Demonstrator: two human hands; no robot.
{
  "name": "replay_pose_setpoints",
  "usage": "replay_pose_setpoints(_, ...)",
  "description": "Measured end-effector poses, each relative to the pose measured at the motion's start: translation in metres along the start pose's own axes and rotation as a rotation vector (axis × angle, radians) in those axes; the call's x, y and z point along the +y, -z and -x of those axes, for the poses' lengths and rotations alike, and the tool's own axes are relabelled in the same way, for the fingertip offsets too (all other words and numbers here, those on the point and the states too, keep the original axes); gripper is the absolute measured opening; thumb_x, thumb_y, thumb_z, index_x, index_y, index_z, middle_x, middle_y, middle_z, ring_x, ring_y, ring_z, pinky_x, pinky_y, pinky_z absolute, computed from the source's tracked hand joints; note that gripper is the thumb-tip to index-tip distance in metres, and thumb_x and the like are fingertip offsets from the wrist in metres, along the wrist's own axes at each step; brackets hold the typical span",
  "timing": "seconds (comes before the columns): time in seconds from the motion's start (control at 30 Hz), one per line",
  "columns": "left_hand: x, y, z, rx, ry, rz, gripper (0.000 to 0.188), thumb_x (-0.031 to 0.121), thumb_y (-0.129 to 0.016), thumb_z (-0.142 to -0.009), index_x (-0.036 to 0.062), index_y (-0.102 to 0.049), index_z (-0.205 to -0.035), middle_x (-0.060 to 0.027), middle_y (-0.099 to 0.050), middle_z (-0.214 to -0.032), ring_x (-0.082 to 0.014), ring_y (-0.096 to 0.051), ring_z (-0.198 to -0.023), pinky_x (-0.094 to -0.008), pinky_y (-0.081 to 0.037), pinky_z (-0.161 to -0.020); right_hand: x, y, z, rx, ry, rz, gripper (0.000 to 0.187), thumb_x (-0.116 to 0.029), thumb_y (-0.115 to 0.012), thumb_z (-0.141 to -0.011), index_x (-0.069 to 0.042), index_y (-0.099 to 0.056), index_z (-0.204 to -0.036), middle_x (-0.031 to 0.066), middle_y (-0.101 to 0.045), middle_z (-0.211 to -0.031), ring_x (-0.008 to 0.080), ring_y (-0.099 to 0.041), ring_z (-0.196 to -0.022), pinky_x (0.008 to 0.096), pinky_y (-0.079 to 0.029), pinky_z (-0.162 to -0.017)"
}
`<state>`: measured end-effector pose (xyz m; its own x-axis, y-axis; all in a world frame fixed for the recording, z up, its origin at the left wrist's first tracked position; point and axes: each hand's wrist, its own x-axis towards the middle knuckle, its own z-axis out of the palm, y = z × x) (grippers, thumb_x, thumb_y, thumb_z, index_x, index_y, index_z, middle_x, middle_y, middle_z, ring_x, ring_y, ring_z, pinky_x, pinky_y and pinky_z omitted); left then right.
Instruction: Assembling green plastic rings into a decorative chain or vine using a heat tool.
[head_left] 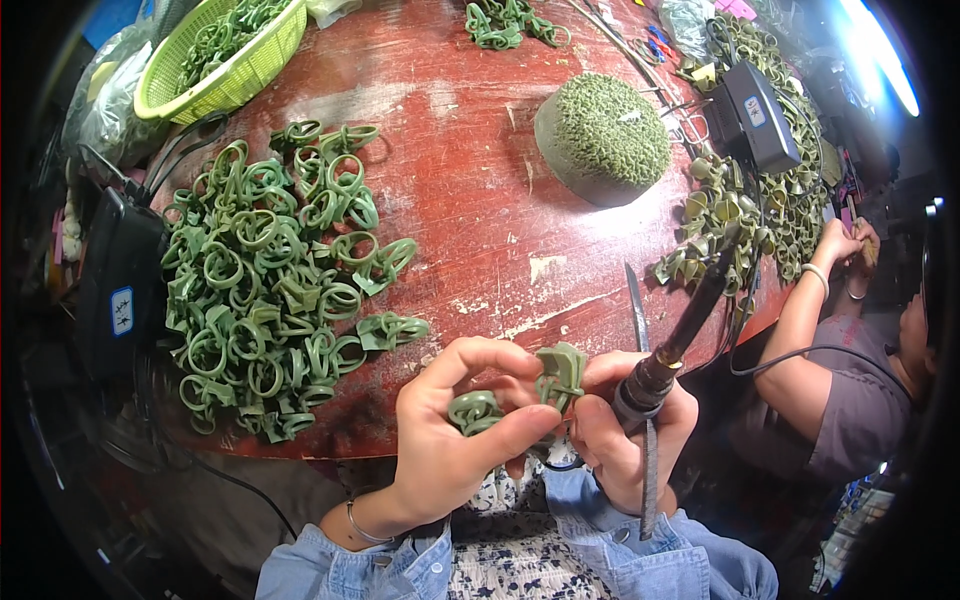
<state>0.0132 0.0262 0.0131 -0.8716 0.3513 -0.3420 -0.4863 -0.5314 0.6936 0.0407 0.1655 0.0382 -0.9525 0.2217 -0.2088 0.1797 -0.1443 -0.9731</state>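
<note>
Near the table's front edge my left hand (450, 430) is closed around several green rings (474, 410), some tucked in its palm. Between the fingertips of both hands stands a green ring with a flat, wide top (560, 370). My right hand (635, 440) pinches this piece at its side. It also grips a black soldering-iron-like tool (650, 385) with a brass collar, slanting up to the right. A thin flat metal blade (648, 480) passes through the same hand, one end upward and the other toward my sleeve. A large pile of green rings (255, 290) lies to the left.
A rough-topped green round block (605, 135) stands on the red table (450, 180). A yellow-green basket (225, 80) of rings sits far left. Black boxes (125, 290) with cables flank the pile and the olive pieces (720, 215). At right another person's arm (805, 300) works.
</note>
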Motion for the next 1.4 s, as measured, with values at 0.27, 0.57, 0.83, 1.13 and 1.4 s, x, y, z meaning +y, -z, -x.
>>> replay_pose_setpoints(0.27,0.003,0.006,-0.003,-0.184,0.134,-0.037,0.029,0.002,-0.065,-0.079,0.001,-0.059,-0.107,-0.0019,-0.061,-0.083,-0.0019,-0.051,-0.061,-0.0147,-0.039,-0.046,0.003,0.004,-0.001,-0.104,0.175,0.031,0.015,0.005,-0.062,-0.077,0.005,-0.06,-0.092,0.008,-0.061,-0.078,0.0097,-0.058,-0.067,0.0218,-0.046,-0.059)
replay_pose_setpoints(0.57,-0.005,0.004,-0.004,-0.173,-0.121,-0.058,0.031,-0.006,-0.064,-0.075,0.0018,-0.061,-0.105,-0.0126,-0.059,-0.11,-0.0075,-0.058,-0.076,-0.0158,-0.046,-0.049,0.0,0.002,0.004,-0.015,0.127,-0.12,0.012,0.005,-0.061,-0.078,0.005,-0.06,-0.09,0.0101,-0.061,-0.077,0.0119,-0.059,-0.068,0.0238,-0.047,-0.061)
replay_pose_setpoints(0.83,-0.007,0.006,-0.004,-0.112,-0.398,-0.353,0.034,-0.003,-0.072,-0.068,-0.0001,-0.063,-0.101,-0.0122,-0.061,-0.101,-0.0107,-0.059,-0.08,-0.0199,-0.049,-0.06,0.007,0.004,0.004,-0.07,0.086,-0.096,0.015,0.006,-0.062,-0.076,0.005,-0.06,-0.092,0.0073,-0.061,-0.081,0.0081,-0.055,-0.069,0.0215,-0.044,-0.061)
replay_pose_setpoints(1.13,0.001,-0.001,-0.003,-0.033,-0.503,-0.573,0.035,-0.001,-0.076,-0.064,0.0007,-0.065,-0.098,-0.0103,-0.061,-0.091,-0.0123,-0.059,-0.079,-0.0235,-0.049,-0.066,0.009,0.003,0.004,-0.074,0.078,-0.092,0.019,0.01,-0.06,-0.073,0.005,-0.059,-0.091,0.0066,-0.061,-0.08,0.0079,-0.056,-0.07,0.0214,-0.045,-0.061)
replay_pose_setpoints(1.4,0.003,0.003,-0.003,-0.033,-0.536,-0.663,0.037,0.0,-0.077,-0.064,0.0018,-0.065,-0.099,-0.0101,-0.06,-0.092,-0.0115,-0.058,-0.075,-0.0217,-0.048,-0.062,0.008,0.001,0.004,0.028,0.036,-0.05,0.017,0.006,-0.06,-0.077,0.005,-0.059,-0.093,0.0068,-0.061,-0.08,0.0084,-0.057,-0.068,0.0212,-0.046,-0.059)
